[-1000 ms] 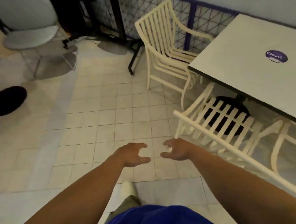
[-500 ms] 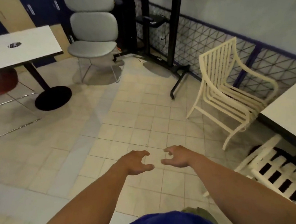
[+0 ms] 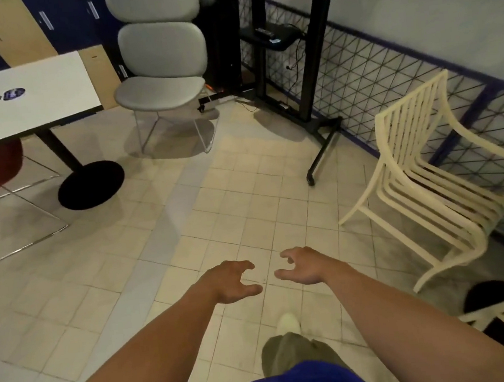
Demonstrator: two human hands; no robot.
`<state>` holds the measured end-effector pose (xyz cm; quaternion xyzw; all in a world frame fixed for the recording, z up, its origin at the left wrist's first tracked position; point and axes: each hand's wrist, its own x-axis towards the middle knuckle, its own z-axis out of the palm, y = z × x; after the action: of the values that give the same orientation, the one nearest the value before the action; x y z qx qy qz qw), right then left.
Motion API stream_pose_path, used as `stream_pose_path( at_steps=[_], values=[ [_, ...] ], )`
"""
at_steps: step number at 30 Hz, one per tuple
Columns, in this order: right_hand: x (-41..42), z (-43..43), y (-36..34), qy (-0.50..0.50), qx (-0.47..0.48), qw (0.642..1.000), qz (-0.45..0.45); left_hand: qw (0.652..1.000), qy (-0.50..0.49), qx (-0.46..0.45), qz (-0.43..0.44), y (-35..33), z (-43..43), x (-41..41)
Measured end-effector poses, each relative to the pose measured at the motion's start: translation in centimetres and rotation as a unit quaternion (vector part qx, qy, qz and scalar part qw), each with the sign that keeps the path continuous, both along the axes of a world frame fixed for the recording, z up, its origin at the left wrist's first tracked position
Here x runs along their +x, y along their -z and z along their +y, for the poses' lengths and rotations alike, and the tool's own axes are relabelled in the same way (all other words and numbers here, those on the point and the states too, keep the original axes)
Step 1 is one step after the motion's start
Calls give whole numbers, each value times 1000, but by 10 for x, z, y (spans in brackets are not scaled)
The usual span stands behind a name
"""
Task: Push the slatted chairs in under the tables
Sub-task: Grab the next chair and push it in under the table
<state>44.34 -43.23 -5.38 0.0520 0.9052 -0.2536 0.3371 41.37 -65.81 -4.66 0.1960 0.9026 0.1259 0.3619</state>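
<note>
I see a cream slatted chair (image 3: 437,179) with a smooth painted look, matt pale floor tiles (image 3: 245,197), a grey cloth-like padded chair (image 3: 162,76) on thin shiny metal legs.

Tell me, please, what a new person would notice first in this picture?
First, the two bare arms reaching forward, left hand and right hand open and empty over the tiled floor. Next, the cream slatted chair standing free at the right, by the mesh fence. Then the grey padded chair at the top, beside a white table.

cream slatted chair (image 3: 434,179), grey padded chair (image 3: 162,76), beige tiled floor (image 3: 246,209)
</note>
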Motion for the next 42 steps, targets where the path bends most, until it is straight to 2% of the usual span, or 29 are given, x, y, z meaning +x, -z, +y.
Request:
stream_pose_path(
  at_steps=[13, 20, 24, 30, 42],
  values=[
    [-217, 89, -28, 50, 16, 999, -4, 999, 36, 7, 13, -30, 80, -249],
    [-324, 127, -12, 159, 7, 987, 8, 989, 148, 7, 13, -15, 138, -409],
    [-379, 143, -5, 229, 4, 973, 0, 972, 235, 5, 17, -14, 179, -507],
    [-438, 166, -12, 353, -25, 935, 24, 938, 347, -14, 13, -27, 246, -607],
    [-532, 301, 11, 471, -35, 881, 7, 875, 483, -43, 6, -12, 450, -719]
  ],
)
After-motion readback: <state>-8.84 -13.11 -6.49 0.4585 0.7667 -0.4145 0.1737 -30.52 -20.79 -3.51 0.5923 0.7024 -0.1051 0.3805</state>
